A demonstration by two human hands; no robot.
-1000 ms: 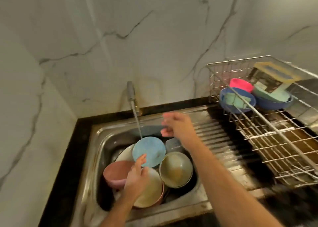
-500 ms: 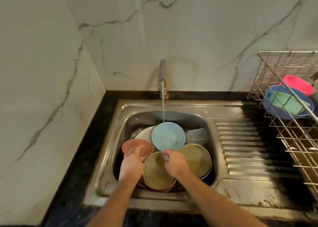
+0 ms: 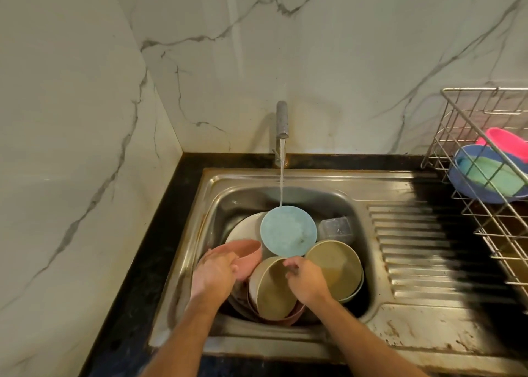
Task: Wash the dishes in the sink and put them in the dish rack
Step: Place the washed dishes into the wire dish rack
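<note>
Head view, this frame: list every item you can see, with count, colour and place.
tap: 1, grey metal, behind the sink, water running
sink: 1, steel, set in black counter
plate: 1, light blue, in sink under the stream
pink bowl: 1, in sink, left side
olive bowls: 2, in sink, front and right
white plate: 1, behind pink bowl
clear container: 1, in sink, right rear
dish rack: 1, wire, at right
blue bowl: 1, in rack, green items inside
pink dish: 1, in rack
left hand: holds pink bowl
right hand: fingers curled over front olive bowl
</note>
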